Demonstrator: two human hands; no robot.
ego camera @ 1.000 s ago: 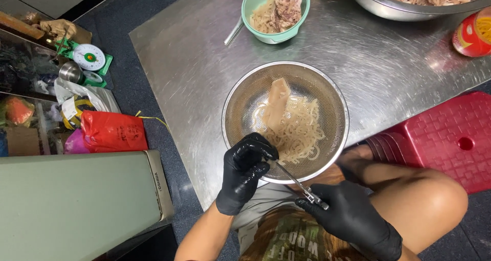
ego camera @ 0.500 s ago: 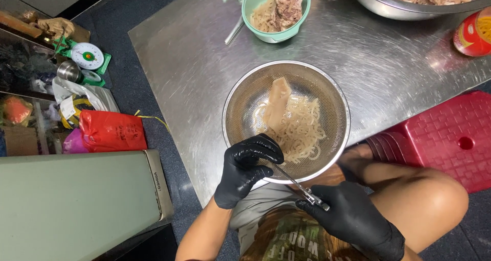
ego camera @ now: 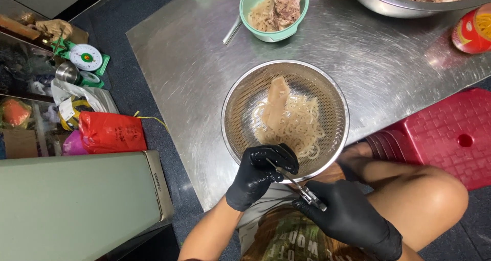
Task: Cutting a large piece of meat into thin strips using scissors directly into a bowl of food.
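Tweezer work at the near edge of the steel table

Scale [ego camera: 86, 57], tins and a red bag [ego camera: 111, 132] lie on the floor left of the table [ego camera: 194, 61], clear of the working surface.

Left hand [ego camera: 258, 175], in a black glove, is closed at the near rim of the strainer [ego camera: 235, 102], fingers curled around something small that cannot be made out. The position keeps the piece directly over the strainer.

Tweezers [ego camera: 299, 185] run from that fist down to the right hand [ego camera: 345, 217], also gloved, which grips their handle end just off the table's near edge, above the lap. Tips point into the left fist.

Strainer sits at the near edge, within easy reach. It holds pale strips [ego camera: 294, 125] and one wider piece.

Green bowl [ego camera: 276, 10] stands at the far edge; a large steel bowl [ego camera: 409, 0] and a red can [ego camera: 473, 31] occupy the far right corner.
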